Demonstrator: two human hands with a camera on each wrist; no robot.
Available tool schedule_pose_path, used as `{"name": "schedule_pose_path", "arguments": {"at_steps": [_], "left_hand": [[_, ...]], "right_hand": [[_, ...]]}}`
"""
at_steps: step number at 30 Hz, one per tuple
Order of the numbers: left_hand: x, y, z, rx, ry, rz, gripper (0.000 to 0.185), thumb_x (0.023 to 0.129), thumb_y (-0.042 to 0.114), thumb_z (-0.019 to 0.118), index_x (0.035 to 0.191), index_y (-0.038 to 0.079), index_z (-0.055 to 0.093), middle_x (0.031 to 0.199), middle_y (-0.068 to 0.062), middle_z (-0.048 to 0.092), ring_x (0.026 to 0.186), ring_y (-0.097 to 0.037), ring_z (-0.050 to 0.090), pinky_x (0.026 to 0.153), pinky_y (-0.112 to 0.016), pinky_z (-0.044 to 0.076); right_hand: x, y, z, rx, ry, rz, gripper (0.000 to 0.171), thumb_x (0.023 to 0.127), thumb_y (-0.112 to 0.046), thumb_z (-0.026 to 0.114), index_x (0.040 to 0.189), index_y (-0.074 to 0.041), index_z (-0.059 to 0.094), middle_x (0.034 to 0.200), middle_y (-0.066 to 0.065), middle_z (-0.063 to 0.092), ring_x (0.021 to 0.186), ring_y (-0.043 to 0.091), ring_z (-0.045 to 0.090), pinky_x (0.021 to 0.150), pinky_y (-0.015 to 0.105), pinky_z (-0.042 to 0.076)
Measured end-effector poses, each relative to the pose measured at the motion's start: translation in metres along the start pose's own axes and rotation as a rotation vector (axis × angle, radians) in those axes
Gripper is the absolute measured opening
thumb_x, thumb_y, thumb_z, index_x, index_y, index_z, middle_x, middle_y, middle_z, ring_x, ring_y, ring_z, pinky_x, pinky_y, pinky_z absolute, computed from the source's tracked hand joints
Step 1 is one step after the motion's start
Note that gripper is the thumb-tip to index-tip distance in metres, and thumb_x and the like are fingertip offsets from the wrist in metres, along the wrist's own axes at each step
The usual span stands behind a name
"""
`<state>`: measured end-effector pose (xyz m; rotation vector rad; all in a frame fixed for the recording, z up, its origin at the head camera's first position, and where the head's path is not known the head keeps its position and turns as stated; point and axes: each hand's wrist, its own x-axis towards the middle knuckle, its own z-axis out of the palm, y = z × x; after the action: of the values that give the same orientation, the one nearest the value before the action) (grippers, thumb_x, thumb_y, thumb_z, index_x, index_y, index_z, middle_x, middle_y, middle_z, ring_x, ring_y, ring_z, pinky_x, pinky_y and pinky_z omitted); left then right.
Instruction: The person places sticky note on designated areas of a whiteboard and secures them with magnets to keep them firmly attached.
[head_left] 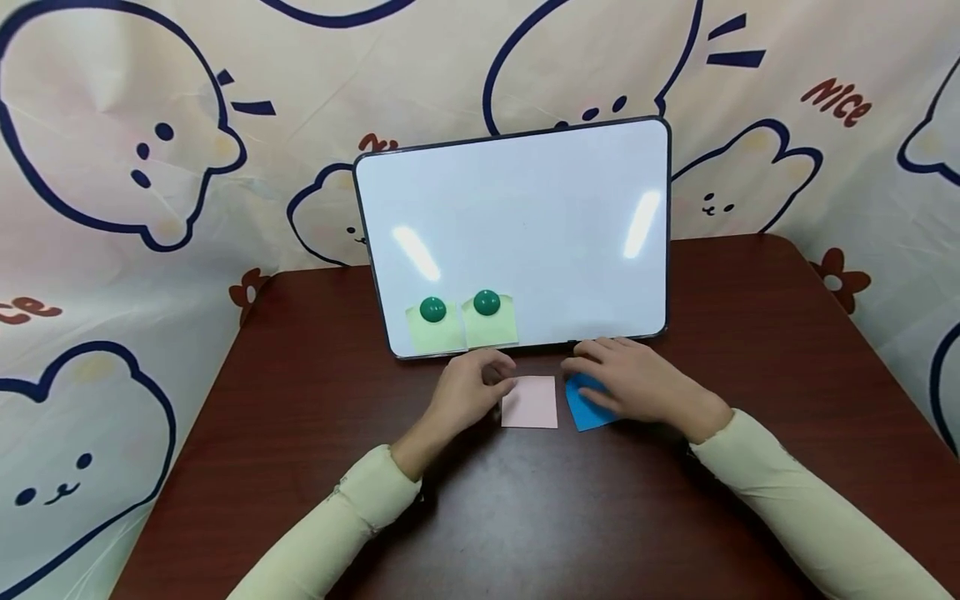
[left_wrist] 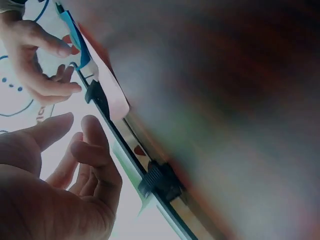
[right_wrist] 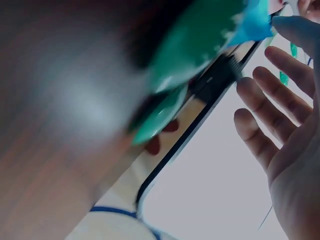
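A pink square note lies on the table in front of the whiteboard. At its left edge is my left hand, thumb and forefinger apart with nothing between them, as the left wrist view also shows for the left hand. My right hand hovers over a blue note, covering its right part. In the right wrist view the fingers of the right hand are extended, with the thumb tip close to the blue note. Two green round magnets, a large blurred magnet and another magnet, appear near that hand.
The whiteboard leans upright at the back of the dark wooden table. Two pale green notes, a left note and a right note, are held at its lower left by green magnets. A patterned cloth hangs behind.
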<state>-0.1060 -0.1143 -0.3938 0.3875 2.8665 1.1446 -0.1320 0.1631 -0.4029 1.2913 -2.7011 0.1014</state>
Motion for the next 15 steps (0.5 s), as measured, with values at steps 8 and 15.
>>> {"name": "schedule_pose_path", "arguments": {"at_steps": [8,15], "left_hand": [[0.004,-0.001,0.005,0.255,0.007,0.079,0.02,0.087,0.023,0.078,0.106,0.018,0.074,0.104,0.003,0.069,0.084,-0.014,0.067,0.071,-0.033,0.053],[0.007,-0.009,0.004,0.33,-0.041,0.101,0.022,0.087,0.025,0.078,0.108,0.019,0.074,0.106,0.004,0.07,0.088,-0.014,0.068,0.072,-0.033,0.054]], "right_hand": [[-0.022,0.03,-0.003,0.019,-0.004,0.081,0.045,0.09,-0.037,0.073,0.13,-0.019,0.064,0.12,0.004,0.063,0.107,0.022,0.062,0.092,0.043,0.055],[-0.037,0.043,-0.004,0.032,-0.006,0.118,0.044,0.087,-0.035,0.076,0.126,-0.016,0.067,0.116,0.005,0.064,0.101,0.021,0.062,0.087,0.043,0.056]]}}
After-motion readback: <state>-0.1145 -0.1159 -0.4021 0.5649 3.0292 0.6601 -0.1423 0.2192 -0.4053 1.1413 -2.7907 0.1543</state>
